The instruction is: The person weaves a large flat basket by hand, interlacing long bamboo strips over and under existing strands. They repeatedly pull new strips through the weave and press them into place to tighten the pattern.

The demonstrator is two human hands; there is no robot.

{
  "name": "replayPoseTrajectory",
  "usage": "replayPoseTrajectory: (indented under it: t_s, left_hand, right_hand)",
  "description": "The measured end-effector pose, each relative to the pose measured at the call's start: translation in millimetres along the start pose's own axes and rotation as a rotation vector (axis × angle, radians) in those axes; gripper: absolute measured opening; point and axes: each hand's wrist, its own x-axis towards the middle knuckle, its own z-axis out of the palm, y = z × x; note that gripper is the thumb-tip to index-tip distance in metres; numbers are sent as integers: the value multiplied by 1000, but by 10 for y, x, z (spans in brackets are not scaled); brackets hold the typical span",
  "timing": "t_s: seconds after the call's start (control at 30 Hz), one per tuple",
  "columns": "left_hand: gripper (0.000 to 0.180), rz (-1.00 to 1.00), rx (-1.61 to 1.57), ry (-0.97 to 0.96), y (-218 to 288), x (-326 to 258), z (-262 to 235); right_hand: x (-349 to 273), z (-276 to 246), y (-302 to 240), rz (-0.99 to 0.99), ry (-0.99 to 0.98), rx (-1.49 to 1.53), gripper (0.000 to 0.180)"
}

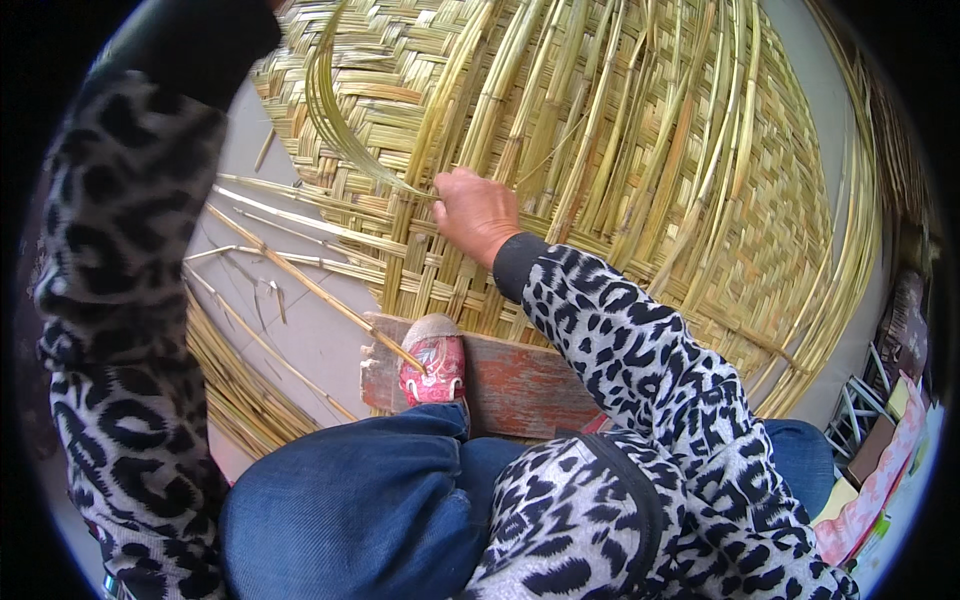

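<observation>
A large woven straw mat [600, 150] lies on the floor ahead of me, with many loose reed strands running across its top. My right hand [474, 212] rests on the mat near its middle, fingers closed on a reed strand [335, 120] that curves up to the upper left. My left arm, in a leopard-print sleeve [110, 300], reaches up along the left edge; the left hand itself is out of the picture. My foot in a pink shoe [433, 362] stands on a worn red wooden board [520, 385] at the mat's near edge.
Loose reeds [270, 260] lie scattered on the grey floor left of the mat, with a bundle [230, 390] beside my knee. My blue-trousered legs [350, 500] fill the lower middle. Cluttered objects and colourful packaging [880, 440] sit at the right edge.
</observation>
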Motion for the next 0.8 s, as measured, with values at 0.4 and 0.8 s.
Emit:
replayPoseTrajectory:
  t_s: [0.4, 0.8]
  left_hand:
    - [70, -1034, -555, -608, 521, -1588, 794]
    - [30, -1151, -557, -995, 453, -1507, 1044]
  right_hand:
    - [75, -31, 98, 203, 137, 236, 20]
    - [52, -43, 148, 278, 183, 375, 25]
